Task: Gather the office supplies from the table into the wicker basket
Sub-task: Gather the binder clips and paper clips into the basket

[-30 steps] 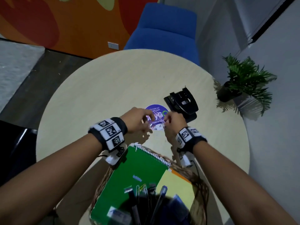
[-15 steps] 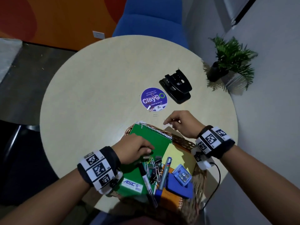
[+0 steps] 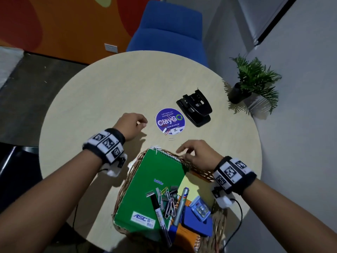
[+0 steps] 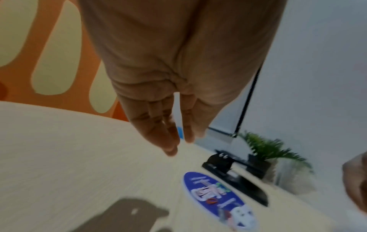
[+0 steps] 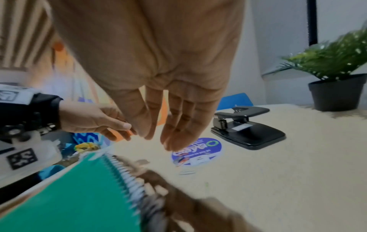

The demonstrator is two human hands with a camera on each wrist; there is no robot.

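The wicker basket (image 3: 125, 181) stands at the table's near edge. It holds a green spiral notebook (image 3: 155, 179), markers, several paper clips (image 3: 170, 201) and a small clear blue box. A black hole punch (image 3: 196, 110) sits on the table beside a round purple sticker (image 3: 170, 119). A few paper clips (image 3: 165, 132) lie on the sticker's near edge, and one more (image 3: 171, 139) lies on the bare table just before it. My left hand (image 3: 143, 123) hovers left of the sticker, fingers relaxed and empty. My right hand (image 3: 182, 150) hangs over the basket's far rim, fingers loose and empty.
A potted plant (image 3: 253, 83) stands at the table's right edge against the grey wall. A blue chair (image 3: 169, 30) is behind the round table (image 3: 109, 88). The hole punch (image 5: 248, 130) is about a hand's length beyond my right fingertips.
My left hand has left the basket and moved forward to the table, left of the sticker. My right hand has stayed near the basket's far rim, with its fingers now loosened.
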